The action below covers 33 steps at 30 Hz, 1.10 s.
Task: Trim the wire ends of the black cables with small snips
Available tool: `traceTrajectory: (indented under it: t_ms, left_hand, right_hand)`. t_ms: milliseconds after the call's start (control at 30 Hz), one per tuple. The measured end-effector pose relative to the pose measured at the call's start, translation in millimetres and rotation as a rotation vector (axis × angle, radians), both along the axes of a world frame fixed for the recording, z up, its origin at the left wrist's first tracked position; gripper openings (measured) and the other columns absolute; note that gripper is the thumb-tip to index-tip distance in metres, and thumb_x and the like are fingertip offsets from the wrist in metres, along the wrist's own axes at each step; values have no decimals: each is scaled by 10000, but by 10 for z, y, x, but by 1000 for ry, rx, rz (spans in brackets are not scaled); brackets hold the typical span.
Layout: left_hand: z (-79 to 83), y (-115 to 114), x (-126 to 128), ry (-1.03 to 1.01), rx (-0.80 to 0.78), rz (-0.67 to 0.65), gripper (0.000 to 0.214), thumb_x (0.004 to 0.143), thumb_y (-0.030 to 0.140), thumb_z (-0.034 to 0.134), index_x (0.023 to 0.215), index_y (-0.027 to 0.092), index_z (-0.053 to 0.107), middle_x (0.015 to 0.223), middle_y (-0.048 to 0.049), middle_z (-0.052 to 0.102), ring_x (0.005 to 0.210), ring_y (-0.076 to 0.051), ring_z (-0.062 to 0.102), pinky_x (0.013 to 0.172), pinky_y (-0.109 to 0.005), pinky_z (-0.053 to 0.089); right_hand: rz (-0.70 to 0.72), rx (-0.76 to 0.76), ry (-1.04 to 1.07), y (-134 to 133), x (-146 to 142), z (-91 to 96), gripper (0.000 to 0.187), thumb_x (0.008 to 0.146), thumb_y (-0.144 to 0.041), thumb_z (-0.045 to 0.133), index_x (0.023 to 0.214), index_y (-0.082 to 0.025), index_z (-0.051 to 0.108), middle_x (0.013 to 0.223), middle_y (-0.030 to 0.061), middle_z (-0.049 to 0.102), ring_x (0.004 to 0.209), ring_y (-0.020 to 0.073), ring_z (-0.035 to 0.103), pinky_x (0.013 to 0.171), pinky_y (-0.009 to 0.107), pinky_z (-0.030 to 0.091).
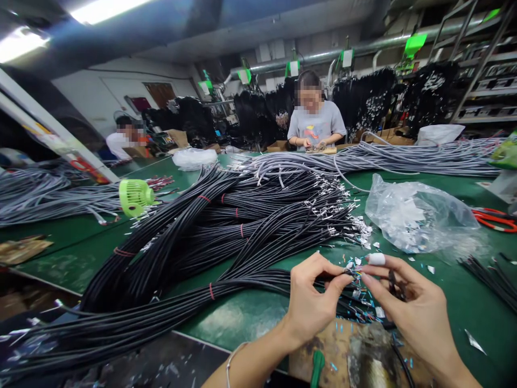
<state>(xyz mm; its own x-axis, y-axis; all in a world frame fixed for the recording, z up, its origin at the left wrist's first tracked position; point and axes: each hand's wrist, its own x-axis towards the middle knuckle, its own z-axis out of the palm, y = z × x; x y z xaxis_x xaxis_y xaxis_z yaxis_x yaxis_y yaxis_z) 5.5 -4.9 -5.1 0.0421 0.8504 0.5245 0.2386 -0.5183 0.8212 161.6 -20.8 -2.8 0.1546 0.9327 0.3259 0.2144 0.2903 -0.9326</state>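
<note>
My left hand (314,296) pinches the end of a black cable between thumb and fingertips, above the front of the green table. Thin coloured wires (357,274) stick out of that end. My right hand (418,304) closes its thumb and fingertips at these wires, and one of its fingers wears a white wrap (377,259). A dark object (396,286) rests inside the curled right fingers; its kind is not plain. Under my hands lie more black cables with stripped wire ends (359,311). Close below is a stained wooden board (301,353) with a green-handled tool (318,369).
Bundles of black cables (194,237), tied with red bands, spread across the green table (242,318). Grey cables (436,156) run behind. To the right are a see-through plastic bag (420,215) and orange-handled scissors (495,218). A green fan (135,198) stands left. A co-worker (317,121) sits opposite.
</note>
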Motion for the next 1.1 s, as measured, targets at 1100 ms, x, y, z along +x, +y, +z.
traceTrajectory:
  t_ms: [1100]
  left_hand:
    - [-109,278,14,-105,-308,19,153,791,266,637,810,118,676,622,-21,662,513,-122,620,493,-204,497]
  right_hand:
    - [-124,103,-266,159,185,-158,311,712,-285,692,994,-157,717,814,60,758,670,214,719,679,319,596]
